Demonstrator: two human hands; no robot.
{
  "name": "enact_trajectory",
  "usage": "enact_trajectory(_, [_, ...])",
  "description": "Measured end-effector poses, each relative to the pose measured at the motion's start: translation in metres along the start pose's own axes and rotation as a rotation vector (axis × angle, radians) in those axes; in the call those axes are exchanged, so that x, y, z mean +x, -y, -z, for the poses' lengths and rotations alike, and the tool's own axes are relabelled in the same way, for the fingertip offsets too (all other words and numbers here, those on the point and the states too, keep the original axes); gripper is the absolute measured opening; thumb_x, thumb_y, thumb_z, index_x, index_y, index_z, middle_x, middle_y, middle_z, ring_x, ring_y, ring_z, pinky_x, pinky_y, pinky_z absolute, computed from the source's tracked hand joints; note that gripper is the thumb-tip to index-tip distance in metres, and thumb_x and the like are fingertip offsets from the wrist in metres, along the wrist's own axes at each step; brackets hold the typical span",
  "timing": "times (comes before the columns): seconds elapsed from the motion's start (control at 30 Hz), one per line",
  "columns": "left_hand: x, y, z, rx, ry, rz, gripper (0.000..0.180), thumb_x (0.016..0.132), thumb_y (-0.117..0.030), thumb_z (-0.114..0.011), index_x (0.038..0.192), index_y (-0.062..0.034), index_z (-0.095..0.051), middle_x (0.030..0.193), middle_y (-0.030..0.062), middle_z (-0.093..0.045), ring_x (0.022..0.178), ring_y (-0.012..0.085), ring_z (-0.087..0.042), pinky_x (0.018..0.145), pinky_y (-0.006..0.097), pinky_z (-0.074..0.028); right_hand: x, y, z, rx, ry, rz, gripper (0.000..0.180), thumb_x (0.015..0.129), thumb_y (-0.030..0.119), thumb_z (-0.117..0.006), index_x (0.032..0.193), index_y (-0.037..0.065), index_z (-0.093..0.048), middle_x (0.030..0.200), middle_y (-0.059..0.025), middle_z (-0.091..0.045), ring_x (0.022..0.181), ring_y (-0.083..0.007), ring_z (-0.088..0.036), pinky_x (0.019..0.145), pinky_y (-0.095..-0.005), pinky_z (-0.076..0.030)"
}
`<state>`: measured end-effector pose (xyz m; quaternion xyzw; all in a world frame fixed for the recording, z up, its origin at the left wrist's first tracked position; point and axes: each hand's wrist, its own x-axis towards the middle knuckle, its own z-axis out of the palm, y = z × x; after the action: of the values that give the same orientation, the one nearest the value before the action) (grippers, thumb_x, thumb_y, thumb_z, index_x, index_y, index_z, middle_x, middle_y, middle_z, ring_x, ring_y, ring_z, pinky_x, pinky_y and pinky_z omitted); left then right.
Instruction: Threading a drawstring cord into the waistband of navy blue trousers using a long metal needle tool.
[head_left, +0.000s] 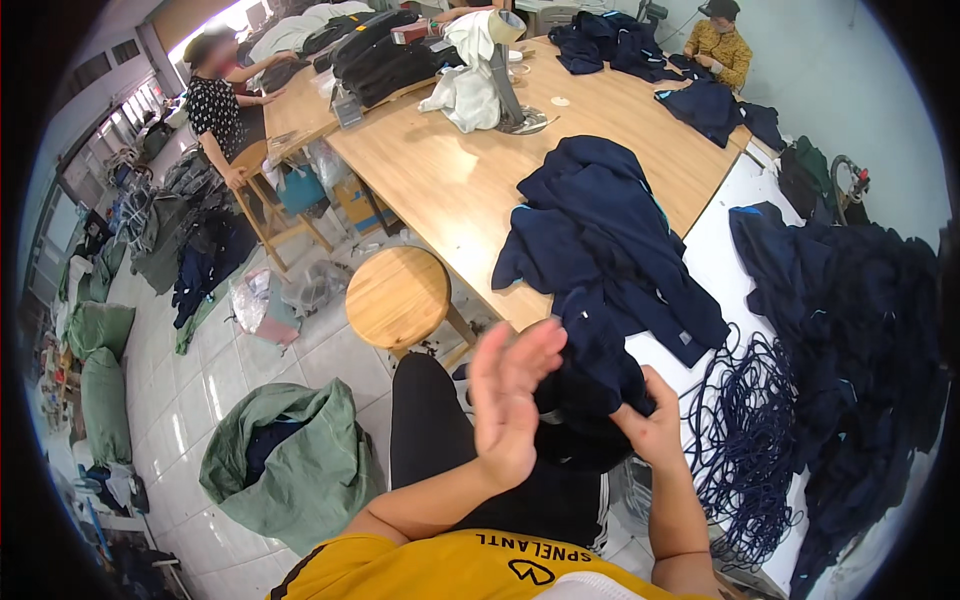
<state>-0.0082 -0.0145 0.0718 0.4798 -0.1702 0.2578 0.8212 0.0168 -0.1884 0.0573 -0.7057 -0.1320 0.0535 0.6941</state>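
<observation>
A navy garment (600, 230) lies spread over the near corner of the wooden table, its near end hanging over the edge toward my lap. My right hand (650, 420) is closed on the fabric at that hanging end, thumb on top. Raised beside the garment, my left hand (512, 400) has its fingers stretched out and holds nothing. Part of the gathered fabric is dark and partly hidden behind my left hand. A tangled heap of navy cords (745, 450) lies just right of my right hand.
More navy garments (860, 330) are piled at the right. A round wooden stool (400, 295) and an open green sack (300, 460) stand to my left. White cloth (470, 95) rests farther back on the table. One person (215, 120) stands far left; another (718, 50) sits far right.
</observation>
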Motion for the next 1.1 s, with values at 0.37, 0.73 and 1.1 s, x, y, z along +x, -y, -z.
enact_trajectory(0.37, [0.057, -0.013, 0.005, 0.126, -0.111, -0.004, 0.044, 0.097, -0.024, -0.042, 0.135, -0.0025, -0.036, 0.104, 0.0069, -0.053, 0.084, 0.0130, -0.049, 0.071, 0.023, -0.035, 0.004, 0.020, -0.013, 0.158, 0.090, 0.095, 0.025, 0.077, 0.003, -0.069, 0.099, -0.001, -0.057, 0.090, -0.0031, -0.059, 0.083, -0.0097, -0.053, 0.078, -0.0227, -0.041])
enact_trajectory(0.73, [0.046, -0.003, -0.007, -0.071, 0.360, 0.496, 0.022, 0.093, -0.007, -0.047, 0.111, 0.0030, -0.056, 0.107, 0.0076, -0.060, 0.102, 0.0144, -0.054, 0.092, 0.028, -0.040, -0.001, 0.013, -0.025, 0.007, -0.083, 0.228, 0.049, 0.067, 0.000, -0.071, 0.112, -0.001, -0.052, 0.101, -0.0037, -0.058, 0.092, -0.0115, -0.055, 0.085, -0.0249, -0.043])
enact_trajectory(1.1, [0.074, -0.073, 0.024, 0.168, 0.309, -0.325, 0.012, 0.090, -0.009, -0.050, 0.084, -0.0039, -0.059, 0.085, 0.0113, -0.065, 0.087, 0.0263, -0.057, 0.084, 0.038, -0.043, 0.024, 0.029, 0.014, -1.101, -0.115, 0.537, 0.075, 0.052, -0.008, -0.064, 0.123, 0.007, -0.051, 0.112, -0.0131, -0.058, 0.090, -0.0308, -0.053, 0.079, -0.0380, -0.039])
